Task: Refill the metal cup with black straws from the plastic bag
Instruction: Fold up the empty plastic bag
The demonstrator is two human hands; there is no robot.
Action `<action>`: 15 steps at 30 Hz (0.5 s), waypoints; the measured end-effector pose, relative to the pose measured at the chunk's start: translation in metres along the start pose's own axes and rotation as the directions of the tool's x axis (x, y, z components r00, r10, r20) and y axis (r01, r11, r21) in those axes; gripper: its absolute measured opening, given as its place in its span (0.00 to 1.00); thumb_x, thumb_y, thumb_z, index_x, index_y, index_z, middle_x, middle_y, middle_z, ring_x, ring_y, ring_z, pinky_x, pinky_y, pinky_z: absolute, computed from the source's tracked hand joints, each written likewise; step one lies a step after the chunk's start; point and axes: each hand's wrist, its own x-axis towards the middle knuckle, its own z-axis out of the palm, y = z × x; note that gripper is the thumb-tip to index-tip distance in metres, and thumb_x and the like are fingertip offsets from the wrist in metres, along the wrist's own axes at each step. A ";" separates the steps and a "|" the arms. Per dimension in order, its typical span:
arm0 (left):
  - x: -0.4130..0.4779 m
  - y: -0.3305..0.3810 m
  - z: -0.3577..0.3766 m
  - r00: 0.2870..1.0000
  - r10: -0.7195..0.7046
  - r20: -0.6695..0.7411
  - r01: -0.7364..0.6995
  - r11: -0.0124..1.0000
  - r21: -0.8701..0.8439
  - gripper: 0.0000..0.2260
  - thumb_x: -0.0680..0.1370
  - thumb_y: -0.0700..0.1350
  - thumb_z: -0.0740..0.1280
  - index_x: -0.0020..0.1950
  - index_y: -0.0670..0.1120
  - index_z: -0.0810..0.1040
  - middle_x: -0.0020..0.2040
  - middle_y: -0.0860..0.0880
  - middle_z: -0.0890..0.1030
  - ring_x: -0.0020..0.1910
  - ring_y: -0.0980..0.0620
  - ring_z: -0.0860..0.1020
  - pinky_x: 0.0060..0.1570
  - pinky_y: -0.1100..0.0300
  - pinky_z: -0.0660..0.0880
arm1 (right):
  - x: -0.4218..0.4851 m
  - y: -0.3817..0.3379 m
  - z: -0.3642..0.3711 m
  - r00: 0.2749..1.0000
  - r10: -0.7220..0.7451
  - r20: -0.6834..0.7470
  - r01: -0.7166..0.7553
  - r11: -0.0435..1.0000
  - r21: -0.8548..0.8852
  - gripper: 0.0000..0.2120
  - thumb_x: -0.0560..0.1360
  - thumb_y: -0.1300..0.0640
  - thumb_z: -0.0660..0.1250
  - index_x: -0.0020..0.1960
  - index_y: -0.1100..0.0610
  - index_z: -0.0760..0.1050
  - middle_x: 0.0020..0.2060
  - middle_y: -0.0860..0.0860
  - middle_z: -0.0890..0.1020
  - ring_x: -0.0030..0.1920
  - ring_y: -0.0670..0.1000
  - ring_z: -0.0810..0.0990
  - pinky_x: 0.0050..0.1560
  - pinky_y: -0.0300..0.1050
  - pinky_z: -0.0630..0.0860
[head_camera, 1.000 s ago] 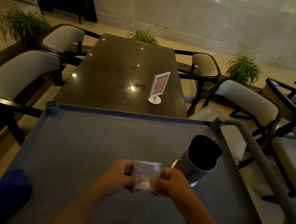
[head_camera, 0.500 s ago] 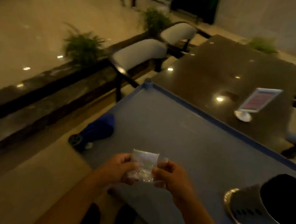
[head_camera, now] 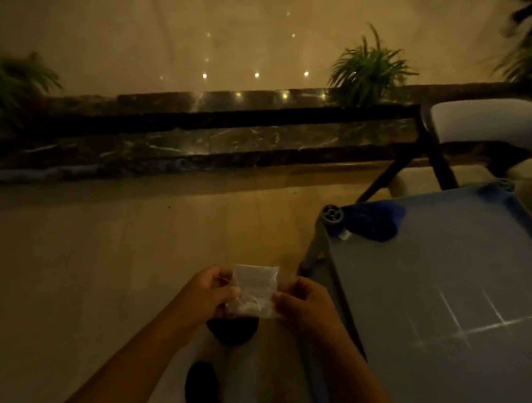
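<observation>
Both hands hold a small, clear, crinkled plastic bag [head_camera: 253,293] flat between them, low in the middle of the view above the smooth pale floor [head_camera: 85,281] and just left of the cart [head_camera: 446,286]. The left hand [head_camera: 212,294] pinches the bag's left edge and the right hand [head_camera: 304,305] its right edge, the fingers of both curled onto the film. The cart's flat grey top has a raised blue rim, a soft blue cloth [head_camera: 375,222] lies bunched at its far left corner, and farther off run a dark polished marble ledge [head_camera: 231,142], a spiky-leaved plant [head_camera: 369,69] and a padded chair [head_camera: 495,127].
</observation>
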 end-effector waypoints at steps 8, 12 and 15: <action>0.050 -0.018 -0.080 1.000 -0.011 0.000 0.011 0.999 -0.043 0.08 0.77 0.32 0.68 0.50 0.43 0.81 0.46 0.44 0.85 0.45 0.46 0.85 0.45 0.50 0.83 | 0.048 0.000 0.080 0.997 0.031 -0.066 -0.033 0.999 -0.034 0.05 0.72 0.70 0.69 0.47 0.65 0.76 0.39 0.58 0.79 0.36 0.51 0.81 0.34 0.41 0.80; 0.073 -0.027 -0.098 0.999 -0.037 -0.004 0.037 0.997 -0.069 0.11 0.76 0.31 0.68 0.47 0.48 0.81 0.42 0.49 0.85 0.40 0.52 0.85 0.41 0.55 0.83 | 0.070 0.009 0.100 0.990 0.049 -0.130 -0.062 0.994 -0.094 0.07 0.72 0.71 0.70 0.41 0.61 0.76 0.37 0.57 0.79 0.36 0.50 0.80 0.36 0.41 0.80; 0.088 -0.043 -0.103 0.998 -0.067 -0.004 0.066 0.996 -0.055 0.11 0.77 0.32 0.67 0.48 0.48 0.82 0.44 0.47 0.84 0.43 0.49 0.85 0.44 0.52 0.83 | 0.088 0.027 0.108 0.981 0.065 -0.181 -0.087 0.989 -0.118 0.10 0.71 0.71 0.70 0.38 0.59 0.75 0.35 0.53 0.79 0.33 0.44 0.80 0.32 0.35 0.77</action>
